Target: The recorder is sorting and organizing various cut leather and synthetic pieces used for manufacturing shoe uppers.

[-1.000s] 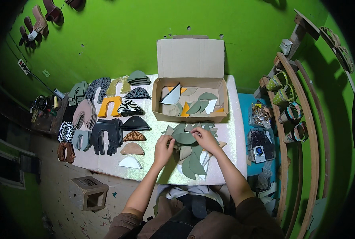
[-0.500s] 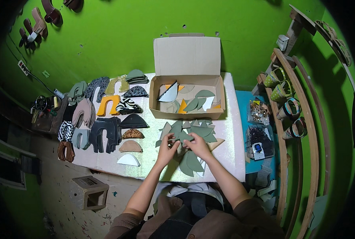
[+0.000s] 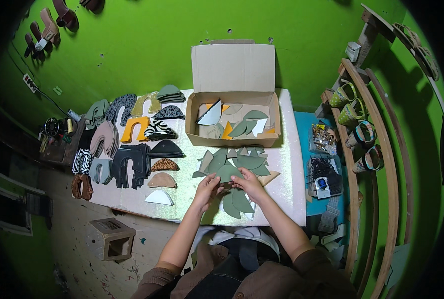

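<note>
A green half-round piece (image 3: 229, 172) is held between my two hands over the table, its curved edge facing away from me. My left hand (image 3: 208, 190) pinches its left end, and my right hand (image 3: 250, 185) grips the right end. Just beyond them lies a loose heap of green cut pieces (image 3: 252, 162), with some tan and grey ones mixed in. Closer to my body, more green half-round pieces (image 3: 240, 201) overlap, a white scrap showing beside them. An open cardboard box (image 3: 232, 141) behind the heap contains green, white and orange pieces.
To the left, stacks of arch-shaped pieces (image 3: 127, 167) and half-round stacks (image 3: 166, 149) cover the table. Plastic tubs (image 3: 324, 177) stand on a blue surface at right, beside a wooden rack (image 3: 376, 149) with sandals. A small box (image 3: 113, 239) sits on the floor.
The green half-round piece has come up between my hands and now shows its broad face. My hands have shifted slightly toward me, both gripping its ends.
</note>
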